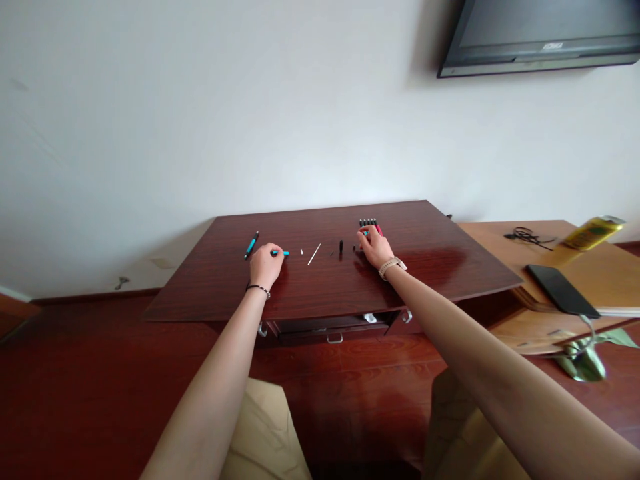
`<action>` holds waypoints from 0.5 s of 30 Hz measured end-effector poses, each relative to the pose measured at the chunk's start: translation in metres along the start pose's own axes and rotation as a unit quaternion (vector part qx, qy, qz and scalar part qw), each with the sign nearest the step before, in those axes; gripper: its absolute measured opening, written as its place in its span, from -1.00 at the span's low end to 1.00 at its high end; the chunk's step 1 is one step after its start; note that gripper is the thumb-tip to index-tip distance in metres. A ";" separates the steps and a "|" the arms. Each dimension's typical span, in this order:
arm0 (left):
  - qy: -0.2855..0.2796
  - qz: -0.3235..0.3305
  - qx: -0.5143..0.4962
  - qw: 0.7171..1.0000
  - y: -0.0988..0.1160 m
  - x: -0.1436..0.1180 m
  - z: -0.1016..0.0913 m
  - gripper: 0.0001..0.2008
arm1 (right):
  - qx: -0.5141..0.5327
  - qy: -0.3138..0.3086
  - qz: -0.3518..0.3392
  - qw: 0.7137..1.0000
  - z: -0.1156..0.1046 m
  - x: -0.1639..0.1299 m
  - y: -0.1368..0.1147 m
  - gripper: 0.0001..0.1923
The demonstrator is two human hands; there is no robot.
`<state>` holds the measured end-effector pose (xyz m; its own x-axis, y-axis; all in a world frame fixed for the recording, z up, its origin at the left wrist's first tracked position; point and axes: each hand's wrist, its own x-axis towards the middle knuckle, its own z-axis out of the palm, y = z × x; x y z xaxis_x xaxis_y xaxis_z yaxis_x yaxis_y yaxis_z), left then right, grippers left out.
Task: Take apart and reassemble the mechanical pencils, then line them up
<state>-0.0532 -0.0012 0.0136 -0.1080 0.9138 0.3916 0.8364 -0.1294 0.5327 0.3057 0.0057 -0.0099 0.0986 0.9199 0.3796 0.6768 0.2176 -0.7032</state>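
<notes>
My left hand [266,265] is closed around a short blue pen barrel [285,253] with a dark end, low over the dark wooden table. A whole blue-and-black pen [252,245] lies just left of it. Between my hands are a small white piece [301,252], a thin white refill [314,254], a tiny dark spring-like part [331,253], a black grip piece [341,246] and a small black part [355,247]. My right hand [375,249] has its fingers bent onto a pen [366,233] in a row of several pens with black ends; the hand partly hides them.
The dark table [300,293] stands against a white wall, with an open drawer space [330,325] below its front edge. To the right, a lighter wooden cabinet [505,243] bears a black phone [561,290], a coiled black cable [527,235] and a yellow can [593,233]. A television [545,33] hangs above.
</notes>
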 end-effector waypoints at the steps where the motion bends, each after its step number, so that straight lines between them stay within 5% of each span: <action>1: 0.002 -0.005 -0.005 1.000 0.000 0.001 0.000 -0.89 | 0.001 0.001 0.000 1.000 0.000 0.000 0.000 -0.60; 15: -0.001 -0.002 -0.069 0.998 0.010 0.015 0.009 -0.72 | 0.006 0.003 -0.001 1.000 0.001 0.001 0.001 -0.59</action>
<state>-0.0415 0.0150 0.0180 -0.1100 0.9149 0.3884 0.7541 -0.1777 0.6323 0.3061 0.0073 -0.0108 0.1010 0.9174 0.3849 0.6689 0.2238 -0.7089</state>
